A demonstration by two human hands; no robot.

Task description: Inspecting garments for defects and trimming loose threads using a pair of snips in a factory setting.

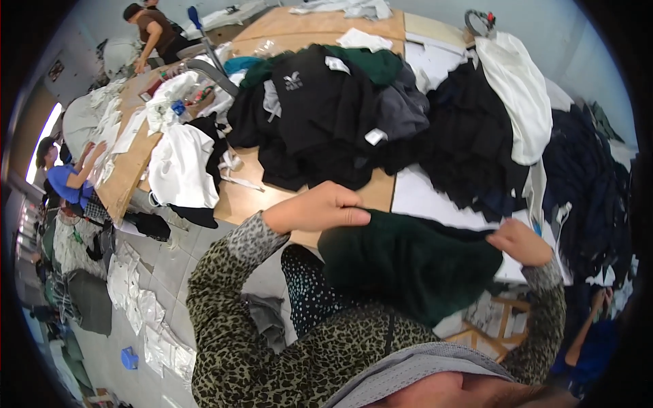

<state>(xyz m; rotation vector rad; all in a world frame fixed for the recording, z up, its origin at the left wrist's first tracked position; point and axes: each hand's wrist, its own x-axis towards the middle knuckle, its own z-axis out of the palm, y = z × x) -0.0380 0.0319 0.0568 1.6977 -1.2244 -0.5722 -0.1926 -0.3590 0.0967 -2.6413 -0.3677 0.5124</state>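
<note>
A dark green piece of fabric or garment (pixel 411 265) is stretched between my two hands in front of my body, hanging down over my lap. My left hand (pixel 316 207) pinches its upper left edge, thumb on top. At its upper right corner my right hand (pixel 520 243) grips the cloth with bent fingers. What kind of garment it is cannot be made out. Just beyond, on the table (pixel 245 194), lies a heap topped by a black garment (pixel 306 102) with a small light emblem.
Black clothes (pixel 469 129) and a white cloth (pixel 517 102) pile up at the right, dark navy garments (pixel 585 190) beyond them. White garments (pixel 180 163) hang over the table's left edge. Two people (pixel 156 34) (pixel 68 173) work at the left. Plastic-wrapped packets (pixel 156 326) lie on the floor.
</note>
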